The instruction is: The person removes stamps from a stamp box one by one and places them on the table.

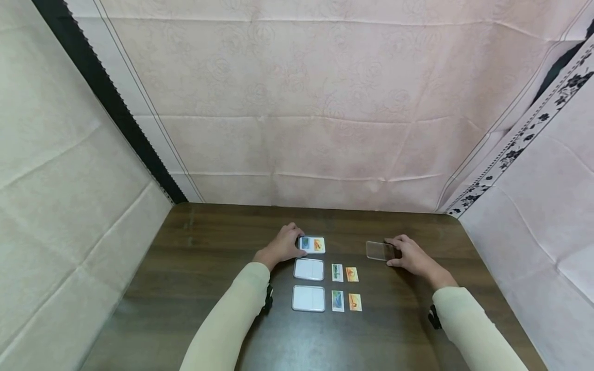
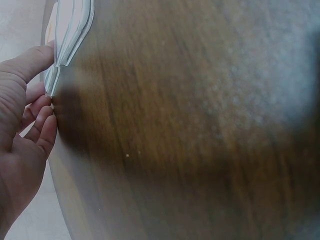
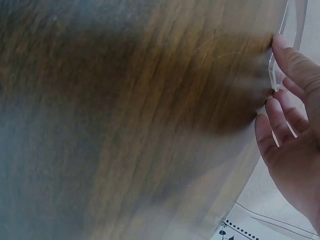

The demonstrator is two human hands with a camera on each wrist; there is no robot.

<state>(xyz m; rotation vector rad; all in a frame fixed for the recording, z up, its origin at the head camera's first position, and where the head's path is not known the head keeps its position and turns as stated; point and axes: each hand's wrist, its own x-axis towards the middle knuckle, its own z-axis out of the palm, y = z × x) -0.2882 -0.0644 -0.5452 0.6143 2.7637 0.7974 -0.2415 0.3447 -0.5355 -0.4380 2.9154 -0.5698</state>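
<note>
In the head view my left hand [image 1: 284,242] holds the left edge of a shallow white case [image 1: 312,252], the farthest of three in a column. Two small picture cards lie side by side in it, a blue one [image 1: 305,243] and an orange one [image 1: 319,244]. In the left wrist view the thumb and fingers [image 2: 35,62] are at the case's edge. Off to the right, my right hand [image 1: 413,256] pinches a clear plastic lid [image 1: 377,251] by its right side, low over the table. The right wrist view shows only a sliver of this lid [image 3: 273,72] between thumb and fingers.
Nearer me are two more white cases, a middle one [image 1: 309,269] and a near one [image 1: 308,299]. Right of each lies a pair of picture cards, such as the green one [image 1: 337,273] and the orange one [image 1: 355,302]. Pale cloth [image 1: 297,154] hangs around the wooden table [image 1: 209,309].
</note>
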